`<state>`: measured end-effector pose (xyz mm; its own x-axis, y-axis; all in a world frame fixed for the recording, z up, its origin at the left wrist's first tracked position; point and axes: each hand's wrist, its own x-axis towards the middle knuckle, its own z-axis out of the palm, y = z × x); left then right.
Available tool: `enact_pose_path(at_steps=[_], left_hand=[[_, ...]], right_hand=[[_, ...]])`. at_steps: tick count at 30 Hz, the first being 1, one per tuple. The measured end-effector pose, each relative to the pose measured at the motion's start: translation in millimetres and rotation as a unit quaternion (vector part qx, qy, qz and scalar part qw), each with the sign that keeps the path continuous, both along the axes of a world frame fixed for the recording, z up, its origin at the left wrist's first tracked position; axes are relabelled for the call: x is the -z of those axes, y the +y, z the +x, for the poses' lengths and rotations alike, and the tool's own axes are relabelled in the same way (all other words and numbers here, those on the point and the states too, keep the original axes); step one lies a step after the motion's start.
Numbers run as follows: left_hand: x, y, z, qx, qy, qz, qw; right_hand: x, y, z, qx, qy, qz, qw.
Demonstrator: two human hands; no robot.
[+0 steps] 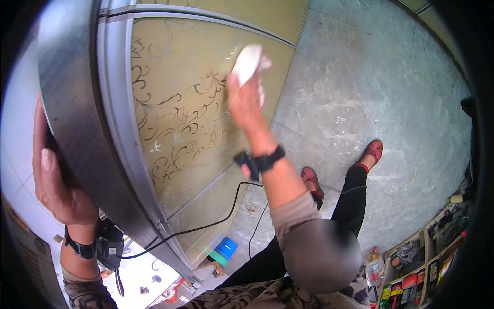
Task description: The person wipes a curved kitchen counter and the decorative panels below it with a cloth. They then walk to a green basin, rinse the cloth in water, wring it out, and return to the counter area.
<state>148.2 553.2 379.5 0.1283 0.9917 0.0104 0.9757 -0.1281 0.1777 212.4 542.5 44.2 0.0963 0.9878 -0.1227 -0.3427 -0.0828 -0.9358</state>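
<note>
My right hand (247,102) holds a white cloth (249,61) against the cream cabinet door (204,154), which carries a dark floral scroll pattern. Hand and cloth are blurred. On the far left my left hand (63,193) rests at the edge of a stainless steel panel (73,77), thumb apart from the fingers. The panel hides part of that hand, and I see nothing held in it. A metal frame (119,116) runs between the steel panel and the door.
A black cable (200,228) crosses in front of the frame from a black device (110,243) at my left wrist. Blue and green plastic containers (227,247) are by the cabinet's base. A wooden compartment box (405,266) with assorted items and a clear bottle (373,266) are lower right. Grey tiled floor (347,77) lies on the right.
</note>
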Motion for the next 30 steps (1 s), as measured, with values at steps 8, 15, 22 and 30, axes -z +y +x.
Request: enact_pose_path(at_steps=[8, 15, 22, 30], left_hand=[[4.1, 5.0, 1.0, 0.074, 0.013, 0.021, 0.997], [4.6, 7.3, 4.6, 0.104, 0.009, 0.038, 0.994], [6.7, 8.7, 0.1, 0.136, -0.022, 0.043, 0.99], [8.3, 9.1, 1.8, 0.147, -0.035, 0.067, 0.986]], right_hand=[[-58.8, -64.1, -22.7, -0.052, 0.032, 0.022, 0.998], [-75.7, -67.5, -19.3, -0.088, -0.042, 0.108, 0.989], [-88.9, 26.3, 0.4, 0.013, -0.153, 0.212, 0.965], [-122.3, -80.4, -8.5, -0.138, 0.001, 0.137, 0.981]])
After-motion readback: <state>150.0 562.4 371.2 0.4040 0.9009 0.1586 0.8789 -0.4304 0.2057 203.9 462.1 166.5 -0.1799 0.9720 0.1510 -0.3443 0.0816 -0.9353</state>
